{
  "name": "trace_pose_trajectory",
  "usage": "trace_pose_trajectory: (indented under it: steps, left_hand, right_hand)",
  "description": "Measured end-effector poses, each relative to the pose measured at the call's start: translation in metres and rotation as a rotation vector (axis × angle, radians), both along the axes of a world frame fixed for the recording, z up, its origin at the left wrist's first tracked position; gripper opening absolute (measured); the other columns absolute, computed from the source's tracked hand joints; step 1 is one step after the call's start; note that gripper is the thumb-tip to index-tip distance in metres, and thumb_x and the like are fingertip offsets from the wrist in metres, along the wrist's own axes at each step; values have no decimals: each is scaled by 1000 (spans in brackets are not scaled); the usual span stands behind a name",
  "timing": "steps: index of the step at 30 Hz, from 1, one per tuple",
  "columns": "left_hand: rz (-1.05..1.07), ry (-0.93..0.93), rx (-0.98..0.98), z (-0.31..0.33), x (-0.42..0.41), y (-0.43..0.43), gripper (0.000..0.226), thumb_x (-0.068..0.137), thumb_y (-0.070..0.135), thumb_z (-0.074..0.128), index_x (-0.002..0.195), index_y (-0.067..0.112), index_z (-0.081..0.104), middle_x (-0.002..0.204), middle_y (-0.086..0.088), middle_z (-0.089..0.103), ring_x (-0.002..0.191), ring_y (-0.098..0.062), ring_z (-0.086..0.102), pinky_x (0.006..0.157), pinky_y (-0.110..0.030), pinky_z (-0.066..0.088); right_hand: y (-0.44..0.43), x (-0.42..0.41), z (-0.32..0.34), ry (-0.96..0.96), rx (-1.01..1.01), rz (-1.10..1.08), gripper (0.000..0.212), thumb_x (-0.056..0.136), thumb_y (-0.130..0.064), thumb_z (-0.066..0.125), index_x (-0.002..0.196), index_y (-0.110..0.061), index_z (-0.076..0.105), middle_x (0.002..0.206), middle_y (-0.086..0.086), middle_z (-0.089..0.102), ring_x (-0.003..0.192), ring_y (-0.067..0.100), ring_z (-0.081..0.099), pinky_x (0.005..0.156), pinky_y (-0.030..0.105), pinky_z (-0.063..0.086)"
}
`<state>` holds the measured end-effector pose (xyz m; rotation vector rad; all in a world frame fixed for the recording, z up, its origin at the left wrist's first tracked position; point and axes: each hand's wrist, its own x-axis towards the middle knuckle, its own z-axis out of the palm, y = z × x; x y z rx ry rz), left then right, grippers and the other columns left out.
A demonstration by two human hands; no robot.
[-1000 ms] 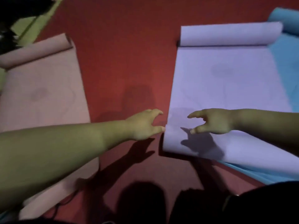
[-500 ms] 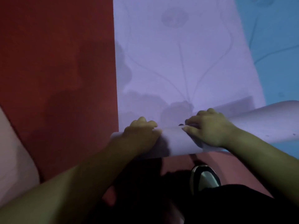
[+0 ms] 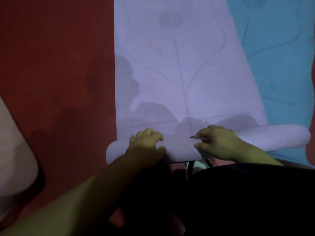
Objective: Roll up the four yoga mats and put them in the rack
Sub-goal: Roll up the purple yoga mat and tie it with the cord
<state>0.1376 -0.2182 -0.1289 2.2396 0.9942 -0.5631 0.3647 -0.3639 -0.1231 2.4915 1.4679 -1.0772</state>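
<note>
The head view is dim, and much of it is cut off. The purple mat (image 3: 179,65) lies flat on the red floor (image 3: 56,65) and runs away from the person, its far end lost past the top edge. Its near end is wound into a roll (image 3: 276,138) lying across the scene, left to right. The middle of the roll is hidden under both hands.

The left hand (image 3: 146,144) grips the roll near its left end, fingers curled over the top and thumb on the near face. The right hand (image 3: 219,143) grips it just right of the middle, fingers bent over the top and thumb pressed to the near side. A small dark mark shows by the right fingertips; what it is cannot be made out.

The right end of the roll overlaps a blue mat (image 3: 281,48), which lies just beside the purple one and is cut by the right edge. At the far left, a pale pink mat (image 3: 15,150) shows only as a rounded corner. Near the person, dark clothing (image 3: 238,201) fills the lower right, and a shoe (image 3: 196,166) peeks out between it and the roll, mostly covered.
</note>
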Motion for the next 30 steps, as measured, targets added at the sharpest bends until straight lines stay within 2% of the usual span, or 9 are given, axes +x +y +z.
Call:
trace_pose_trajectory:
  steps: [4,7,11,14,16,21,26,28,30]
  left_hand:
    - [25,-75,80,-13,-2,-12,38,85,56,37,107,31,54,104,4,65,105,-27,59,100,-42,36]
    - [-31,-38,108,-15,-1,-21,52,86,57,32,128,39,57,126,7,64,119,-24,56,109,-46,31]
    - [-60,-48,136,-22,4,-28,37,97,48,39,119,34,65,128,7,57,122,-24,49,113,-52,27]
    - [-35,-67,145,-32,5,-38,22,100,34,45,110,28,63,116,6,57,112,-25,50,102,-44,33]
    - [-16,-72,144,-36,4,-41,26,98,35,41,111,28,63,115,6,59,109,-24,52,98,-42,36]
    - [-25,-114,149,-34,-2,-42,40,91,45,35,113,30,65,111,7,65,103,-24,59,88,-41,40]
    - [2,-110,58,-27,-5,-44,39,96,51,38,116,31,65,113,6,70,105,-22,62,91,-41,45]
    - [2,-115,50,-25,-6,-46,46,93,54,29,110,30,64,110,6,70,103,-23,63,89,-42,46]
    - [-8,-104,27,-24,-8,-48,43,95,56,28,104,29,61,106,5,69,100,-24,63,88,-43,46]
  right_hand:
    - [-5,4,-9,84,-9,21,35,85,-66,57,116,-52,64,105,-15,53,116,15,56,105,39,42]
    - [-16,8,-15,84,33,17,53,74,-78,45,115,-52,66,102,-12,54,113,22,54,102,45,46]
    - [-30,2,-16,-1,80,-8,35,87,-69,58,117,-55,67,106,-7,53,112,22,49,100,38,36]
    - [-37,-4,-18,-137,105,32,48,84,-81,34,115,-61,65,102,-12,56,106,21,49,101,40,27]
    - [-42,-4,-20,-168,129,37,50,85,-80,28,114,-61,65,98,-13,58,103,20,49,101,41,26]
    - [-54,6,-28,-239,272,39,51,89,-74,37,113,-47,73,96,-5,61,94,28,55,92,43,36]
    - [-61,10,-36,-227,315,36,66,86,-82,35,109,-36,77,87,0,66,83,31,61,75,40,47]
    - [-60,12,-35,-147,252,33,67,85,-85,34,112,-40,75,89,-3,66,87,28,65,72,37,51]
    - [-58,14,-33,-62,129,5,62,83,-85,41,121,-44,69,102,-9,68,100,20,65,82,34,50]
